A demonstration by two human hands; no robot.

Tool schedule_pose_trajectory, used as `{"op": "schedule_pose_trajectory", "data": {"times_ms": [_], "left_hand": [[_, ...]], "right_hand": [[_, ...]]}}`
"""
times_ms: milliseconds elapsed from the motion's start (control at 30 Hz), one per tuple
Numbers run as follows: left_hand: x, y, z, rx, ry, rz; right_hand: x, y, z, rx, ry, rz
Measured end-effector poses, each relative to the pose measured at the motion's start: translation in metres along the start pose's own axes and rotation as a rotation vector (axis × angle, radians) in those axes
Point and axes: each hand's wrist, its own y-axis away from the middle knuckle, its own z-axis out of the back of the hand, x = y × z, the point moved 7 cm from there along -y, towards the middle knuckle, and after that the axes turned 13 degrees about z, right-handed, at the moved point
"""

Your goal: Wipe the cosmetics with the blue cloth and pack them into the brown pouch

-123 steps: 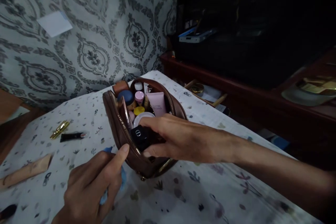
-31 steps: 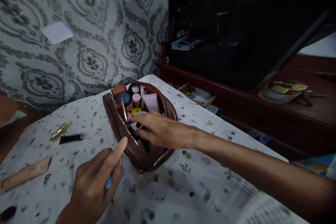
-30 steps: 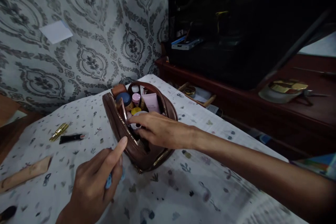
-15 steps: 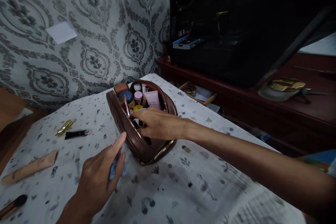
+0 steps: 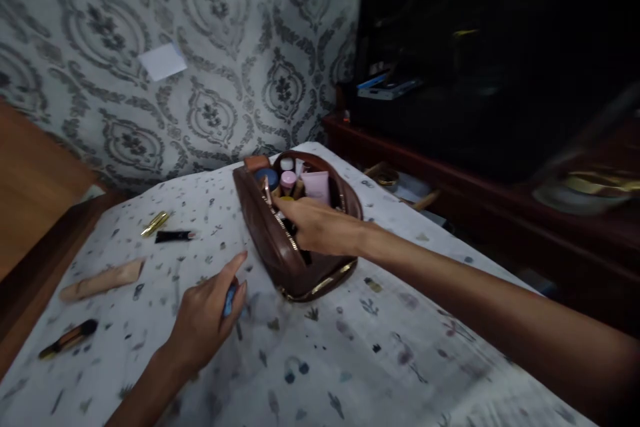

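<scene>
The white, patterned surface [image 5: 320, 373] bears a brown bag [image 5: 267, 238]; left of it lie a gold piece [image 5: 155, 223], black tube [image 5: 171, 237], beige tube [image 5: 103, 281] and brush [image 5: 69, 339].

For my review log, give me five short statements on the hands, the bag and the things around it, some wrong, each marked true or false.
1. The right hand is partly inside the brown bag. True.
2. The left hand is outside the bag. True.
3. The bag is zipped shut. False: it is open, with its contents showing.
4. A brush and a beige tube lie on the patterned cloth. True.
5. The beige tube is nearer the camera than the brush. False: the brush is nearer.
</scene>
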Motion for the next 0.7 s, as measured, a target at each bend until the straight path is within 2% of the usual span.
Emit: {"op": "schedule_pose_trajectory", "data": {"times_ms": [67,167,267,333,400,467,533,600,667,700], "left_hand": [[0.022,0.003,-0.005,0.042,-0.012,0.087],[0.066,0.007,-0.008,0.079,-0.037,0.29],[0.114,0.004,-0.005,0.049,-0.059,0.467],[0.144,-0.005,-0.003,-0.001,-0.067,0.527],[0.172,-0.016,-0.003,-0.035,-0.075,0.554],[0.196,-0.028,-0.008,-0.049,-0.091,0.564],[0.213,-0.036,-0.016,-0.023,-0.109,0.548],[0.224,-0.039,-0.027,0.041,-0.126,0.515],[0.229,-0.039,-0.037,0.113,-0.145,0.481],[0.23,-0.037,-0.039,0.14,-0.157,0.468]], "right_hand": [[-0.002,-0.001,-0.002,-0.017,-0.028,0.01],[-0.005,-0.001,-0.004,-0.032,-0.018,0.044],[-0.006,0.001,0.0,-0.094,0.038,0.091],[-0.007,0.005,0.006,-0.154,0.1,0.079],[-0.004,0.012,0.016,-0.264,0.162,0.06],[0.01,0.025,0.029,-0.463,0.203,0.08],[0.033,0.043,0.037,-0.703,0.227,0.146],[0.06,0.058,0.031,-0.854,0.229,0.237],[0.085,0.06,0.007,-0.812,0.159,0.369],[0.095,0.056,-0.01,-0.735,0.108,0.427]]}}
